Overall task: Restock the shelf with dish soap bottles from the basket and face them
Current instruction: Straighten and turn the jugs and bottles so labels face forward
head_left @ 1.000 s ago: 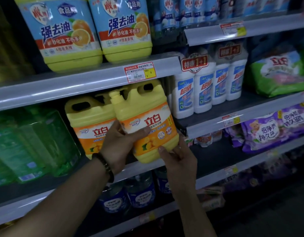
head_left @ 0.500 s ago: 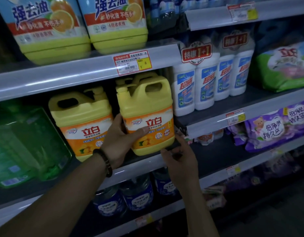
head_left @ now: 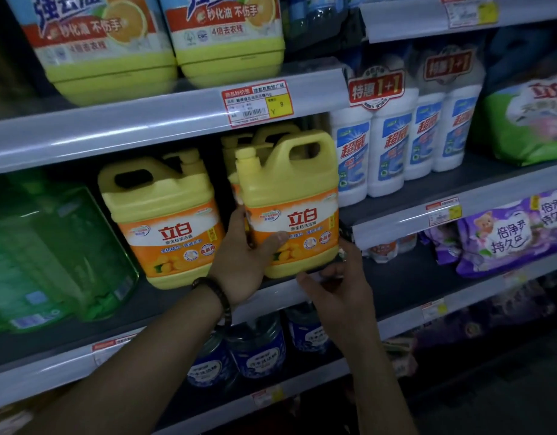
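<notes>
My left hand clasps the yellow dish soap bottle from its left side, thumb laid across the front label and fingers round behind; a dark bead bracelet sits on that wrist; my right hand is at the bottle's lower right corner, fingertips against the base and thumb stretched along beneath it, though whether it truly holds I cannot tell. The bottle stands upright between both hands at the front of the middle shelf, handle to the right, cap to the left, label facing me; its orange band reads 立白 in red above pictured lemons. Just to its left a second yellow bottle carries the same 立白 label, handle to the left; another yellow one stands directly behind mine. Further left are green translucent jugs, their writing too dim to read. On the rail above hangs a price tag with an 8 on a yellow patch; over it sit big jugs showing oranges and 不伤手. To the right, white bottles marked 超威 wear red 特惠 1+1 collars; purple bags below them read 持久; blue-labelled bottles stand on the shelf beneath my hands.
</notes>
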The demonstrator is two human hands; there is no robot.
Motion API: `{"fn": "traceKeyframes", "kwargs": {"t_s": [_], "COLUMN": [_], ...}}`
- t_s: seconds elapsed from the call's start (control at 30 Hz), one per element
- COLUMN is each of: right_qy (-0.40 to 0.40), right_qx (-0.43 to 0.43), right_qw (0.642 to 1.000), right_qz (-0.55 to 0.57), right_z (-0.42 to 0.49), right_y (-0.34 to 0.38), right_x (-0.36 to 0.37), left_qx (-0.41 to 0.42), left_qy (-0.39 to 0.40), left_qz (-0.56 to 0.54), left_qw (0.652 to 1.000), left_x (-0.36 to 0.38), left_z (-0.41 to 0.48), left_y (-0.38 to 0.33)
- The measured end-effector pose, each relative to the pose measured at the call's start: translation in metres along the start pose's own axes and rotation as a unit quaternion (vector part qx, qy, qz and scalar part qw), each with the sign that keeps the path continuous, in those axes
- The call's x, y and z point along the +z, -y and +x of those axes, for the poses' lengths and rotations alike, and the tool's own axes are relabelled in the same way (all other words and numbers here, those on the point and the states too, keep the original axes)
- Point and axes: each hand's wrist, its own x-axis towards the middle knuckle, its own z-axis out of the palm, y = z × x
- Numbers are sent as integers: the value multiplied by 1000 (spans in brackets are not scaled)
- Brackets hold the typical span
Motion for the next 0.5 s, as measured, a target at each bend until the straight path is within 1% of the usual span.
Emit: {"fn": "traceKeyframes", "kwargs": {"t_s": [0.1,0.27,0.37,0.43,0.5], "right_qy": [10,13,-38,-62,-37], "right_qx": [-2,2,2,-1,9], "right_qw": [1000,999,997,995,997], "right_qz": [3,-53,-65,-74,-69], "right_z": [-5,-12,-17,-23,-30], "right_y": [0,-2,2,11,21], "right_x": [-1,7,16,26,43], "left_qx": [1,1,-17,-13,2], "left_qy": [-4,4,14,-27,-100], "left_qz": [11,31,73,96,90], "left_qw": [1000,999,997,995,991], "left_x": [2,1,-14,-28,-45], "left_z": [0,-6,-10,-21,-40], "left_y": [2,-1,2,4,9]}}
